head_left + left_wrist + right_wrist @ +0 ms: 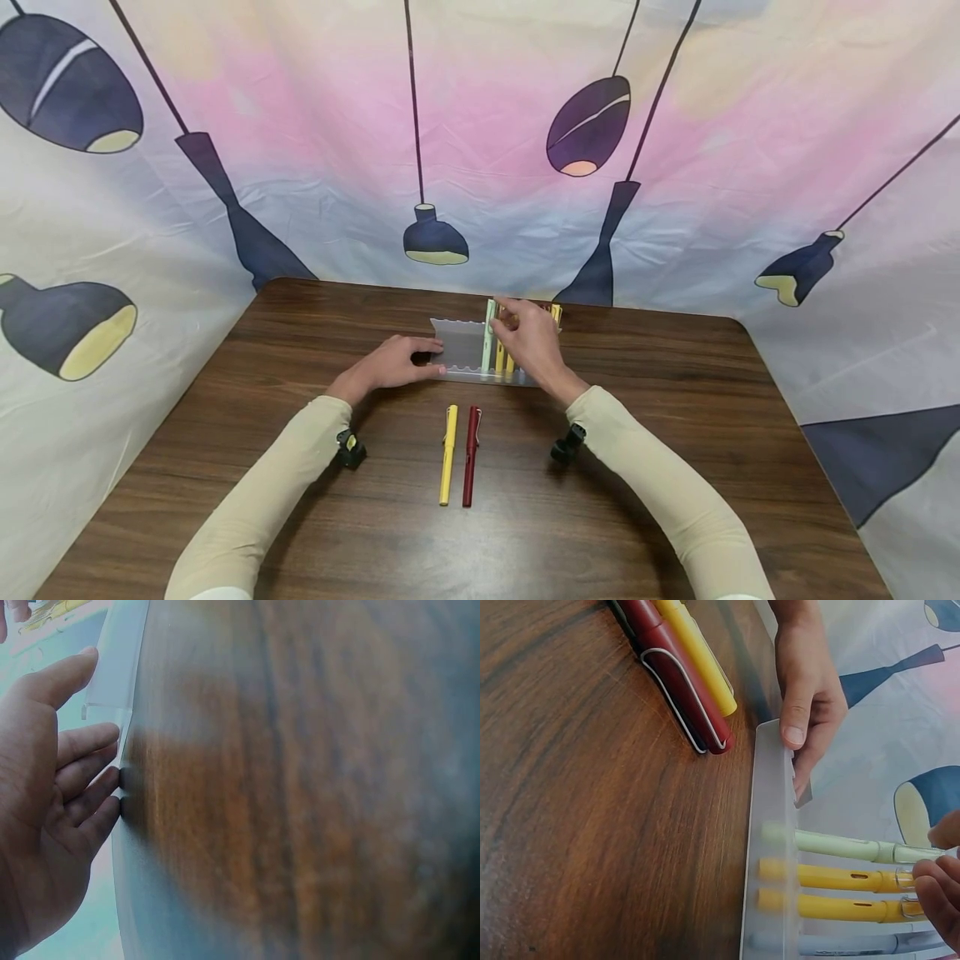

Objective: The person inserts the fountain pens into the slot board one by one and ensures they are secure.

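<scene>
A clear plastic pen tray (459,343) with notched edges stands toward the back of the table. My left hand (392,362) rests at its left end, thumb at the front rim and extended fingertips farther back. My right hand (531,335) pinches the cap end of a pale green pen (840,846), which lies in the tray with its lower end behind the front wall (769,787). Beside it in the right wrist view are a yellow pen (840,877), another yellow pen (840,906) and a greyish pen (847,944). My right hand partly hides the tray's right side in the head view.
A yellow pen (448,456) and a dark red pen (471,456) lie side by side on the brown wooden table (360,533), in front of the tray. Behind the table hangs a cloth (337,167) printed with lamps.
</scene>
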`<state>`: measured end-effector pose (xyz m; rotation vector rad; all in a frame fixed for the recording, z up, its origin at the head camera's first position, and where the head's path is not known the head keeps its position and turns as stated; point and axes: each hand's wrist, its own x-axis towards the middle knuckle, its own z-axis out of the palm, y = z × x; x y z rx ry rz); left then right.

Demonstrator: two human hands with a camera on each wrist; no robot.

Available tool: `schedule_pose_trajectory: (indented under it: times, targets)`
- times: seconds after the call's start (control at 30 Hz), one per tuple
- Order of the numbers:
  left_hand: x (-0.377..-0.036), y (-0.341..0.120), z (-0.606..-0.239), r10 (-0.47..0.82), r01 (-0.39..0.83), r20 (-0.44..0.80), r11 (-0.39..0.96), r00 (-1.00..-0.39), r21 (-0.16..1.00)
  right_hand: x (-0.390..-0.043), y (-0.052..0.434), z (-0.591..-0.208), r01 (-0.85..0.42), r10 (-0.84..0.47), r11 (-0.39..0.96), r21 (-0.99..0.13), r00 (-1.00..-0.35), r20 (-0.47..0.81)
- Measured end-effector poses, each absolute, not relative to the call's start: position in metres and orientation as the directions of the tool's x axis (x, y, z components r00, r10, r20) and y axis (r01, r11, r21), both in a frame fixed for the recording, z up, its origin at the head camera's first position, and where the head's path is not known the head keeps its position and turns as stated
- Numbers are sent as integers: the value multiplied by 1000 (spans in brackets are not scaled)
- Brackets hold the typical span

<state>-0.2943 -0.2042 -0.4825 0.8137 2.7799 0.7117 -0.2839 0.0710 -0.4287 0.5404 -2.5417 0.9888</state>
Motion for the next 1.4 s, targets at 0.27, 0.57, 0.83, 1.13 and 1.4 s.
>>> schedule_pose_trajectory:
  times: [0.27,0.57,0.83,1.13,1.4]
  targets:
    - [-294,-203,-483,541,464,-13,734,-841,496,-276,82,-432,-478,-214,642,-599,-862,459]
    - [-294,-204,-482,542,459,-22,733,-840,501,-258,92,-439,-458,-220,584,-670,-884,413]
    - [-293,-205,-480,542,464,-17,734,-840,497,-239,92,-449,-449,-252,575,-684,-892,375]
    - [-293,-204,-480,543,468,-3,725,-839,506,-213,91,-465,-390,-299,560,-731,-918,261]
    - [-294,-204,-481,544,467,1,720,-839,513,-198,89,-474,-370,-331,550,-749,-920,212]
